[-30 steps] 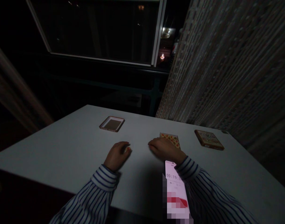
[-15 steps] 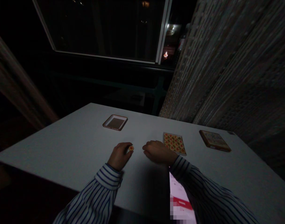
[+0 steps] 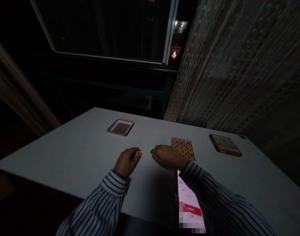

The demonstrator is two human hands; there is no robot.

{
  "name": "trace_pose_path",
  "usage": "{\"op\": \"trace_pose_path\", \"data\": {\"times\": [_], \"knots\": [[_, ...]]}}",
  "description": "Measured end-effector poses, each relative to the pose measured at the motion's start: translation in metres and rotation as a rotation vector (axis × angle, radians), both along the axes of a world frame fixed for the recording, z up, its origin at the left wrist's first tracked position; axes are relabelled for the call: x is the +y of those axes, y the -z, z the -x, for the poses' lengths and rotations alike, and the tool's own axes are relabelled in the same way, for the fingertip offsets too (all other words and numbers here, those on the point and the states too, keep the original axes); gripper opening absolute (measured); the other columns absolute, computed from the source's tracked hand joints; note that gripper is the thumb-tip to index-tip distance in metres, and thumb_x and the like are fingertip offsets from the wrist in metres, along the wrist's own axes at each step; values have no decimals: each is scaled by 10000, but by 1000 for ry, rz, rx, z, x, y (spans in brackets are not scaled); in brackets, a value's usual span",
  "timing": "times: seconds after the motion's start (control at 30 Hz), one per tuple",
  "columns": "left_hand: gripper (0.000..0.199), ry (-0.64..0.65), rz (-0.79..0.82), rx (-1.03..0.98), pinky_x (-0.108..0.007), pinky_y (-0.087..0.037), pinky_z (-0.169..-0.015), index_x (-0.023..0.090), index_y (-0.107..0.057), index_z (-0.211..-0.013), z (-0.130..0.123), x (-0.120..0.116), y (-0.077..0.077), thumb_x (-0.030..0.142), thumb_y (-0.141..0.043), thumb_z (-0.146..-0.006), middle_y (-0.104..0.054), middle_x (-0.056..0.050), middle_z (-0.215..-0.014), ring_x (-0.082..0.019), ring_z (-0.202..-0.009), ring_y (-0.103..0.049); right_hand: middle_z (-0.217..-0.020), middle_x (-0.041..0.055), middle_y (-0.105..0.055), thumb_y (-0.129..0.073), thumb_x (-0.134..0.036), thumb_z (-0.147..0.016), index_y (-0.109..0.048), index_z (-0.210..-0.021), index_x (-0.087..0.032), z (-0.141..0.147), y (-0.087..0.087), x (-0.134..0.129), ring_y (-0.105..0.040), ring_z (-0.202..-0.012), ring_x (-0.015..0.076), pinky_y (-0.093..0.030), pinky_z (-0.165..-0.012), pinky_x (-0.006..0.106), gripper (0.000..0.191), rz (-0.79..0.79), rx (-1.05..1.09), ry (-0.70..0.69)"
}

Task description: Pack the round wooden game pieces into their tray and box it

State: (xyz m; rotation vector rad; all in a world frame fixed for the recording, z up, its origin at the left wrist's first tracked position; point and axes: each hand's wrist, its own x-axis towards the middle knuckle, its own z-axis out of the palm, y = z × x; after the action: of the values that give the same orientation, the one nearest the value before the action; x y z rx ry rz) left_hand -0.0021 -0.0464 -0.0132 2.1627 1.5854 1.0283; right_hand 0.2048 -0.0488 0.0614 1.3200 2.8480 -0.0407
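Observation:
Between thumb and fingers, my left hand (image 3: pixel 126 163) grips a round yellowish piece (image 3: pixel 138 153) with a red mark, over the middle of the white table (image 3: pixel 73 144). To its right is my right hand (image 3: pixel 169 156), fingers curled together and pointing left; anything inside them is hidden. Just behind the right hand, a square tray (image 3: pixel 194 154) holds several round yellow pieces (image 3: pixel 183 147) with red marks in rows. The two hands are apart.
An open shallow box (image 3: pixel 120 127) lies at the back left of the table. A flat wooden-looking box (image 3: pixel 225 145) lies on the right, with a small dark card (image 3: pixel 242 137) beyond. A lit phone (image 3: pixel 189 196) is under my right forearm. Curtains hang behind.
The piece in my left hand has tilted slightly and risen a little. My right hand has barely moved. The whole view has shifted slightly.

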Motion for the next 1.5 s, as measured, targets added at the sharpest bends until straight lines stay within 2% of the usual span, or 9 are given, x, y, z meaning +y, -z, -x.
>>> {"op": "trace_pose_path", "data": {"times": [0.33,0.63,0.93,1.33,1.5], "knots": [[343,35,-22,-49,-326,-451,-874,178,-598,-1014,-13,-8,-10,416,-500,-788,-650,-83,-1015,-191,-949,-592,-1034,92,-624,-321,-295,-903,-588,-1090,-170,-19,-10,1,-552,-970,181,-365,-832,291,349,26,161,48],[333,119,-65,-47,-344,-465,-871,165,-586,-1036,-30,-11,-23,390,-495,-808,-647,-81,-1023,-190,-951,-593,-1087,88,-626,-376,-297,-883,-593,-1111,-162,-39,-13,-1,-552,-1008,194,-362,-879,304,343,4,312,110],[299,172,-132,-60,-349,-480,-860,163,-587,-1032,-59,-7,-32,346,-502,-811,-652,-88,-1012,-189,-938,-605,-972,67,-671,-395,-263,-874,-643,-990,-174,-55,-12,-8,-593,-908,191,-391,-786,288,288,-10,380,157],[292,235,-79,-80,-333,-464,-888,160,-583,-1046,-99,2,-36,310,-498,-811,-649,-78,-1034,-182,-960,-599,-811,37,-668,-421,-244,-855,-646,-828,-178,-84,-2,-9,-586,-733,149,-373,-651,237,236,-16,495,255],[288,259,-69,-58,-336,-457,-899,150,-581,-1049,-116,4,-38,283,-502,-805,-643,-83,-1057,-189,-979,-592,-795,32,-664,-425,-252,-853,-646,-829,-184,-96,6,-11,-584,-718,146,-378,-634,235,232,-20,553,323]]}}
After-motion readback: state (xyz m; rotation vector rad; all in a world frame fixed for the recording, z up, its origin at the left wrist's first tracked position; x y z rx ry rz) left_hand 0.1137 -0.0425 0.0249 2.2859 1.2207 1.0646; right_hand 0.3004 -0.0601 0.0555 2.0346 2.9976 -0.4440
